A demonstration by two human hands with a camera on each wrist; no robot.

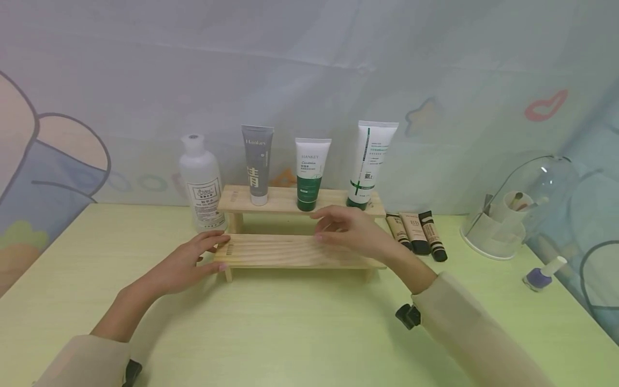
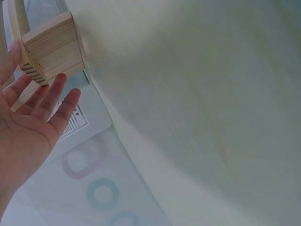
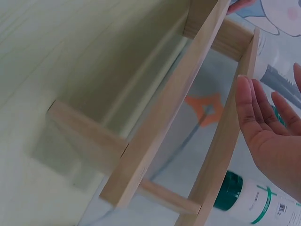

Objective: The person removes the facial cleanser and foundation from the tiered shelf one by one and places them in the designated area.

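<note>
A two-tier wooden shelf rack (image 1: 285,252) stands on the table. My left hand (image 1: 186,263) holds the left end of its lower tier, thumb at the front edge and a finger on the back corner. In the left wrist view the other fingers (image 2: 56,96) spread loosely beside the plank's end. My right hand (image 1: 355,231) hovers above the lower tier with slightly bent fingers and holds nothing. Just behind it, on the upper tier, a small white-and-green tube (image 1: 311,172) stands upright. A grey tube (image 1: 258,164) is to its left, a taller white tube (image 1: 371,161) to its right.
A white bottle (image 1: 200,183) stands left of the rack. Several small cosmetic tubes (image 1: 415,234) lie at its right. Farther right are a clear domed brush holder (image 1: 503,215) and a purple nail polish bottle (image 1: 540,277). A printed cloth (image 1: 309,80) hangs behind the table.
</note>
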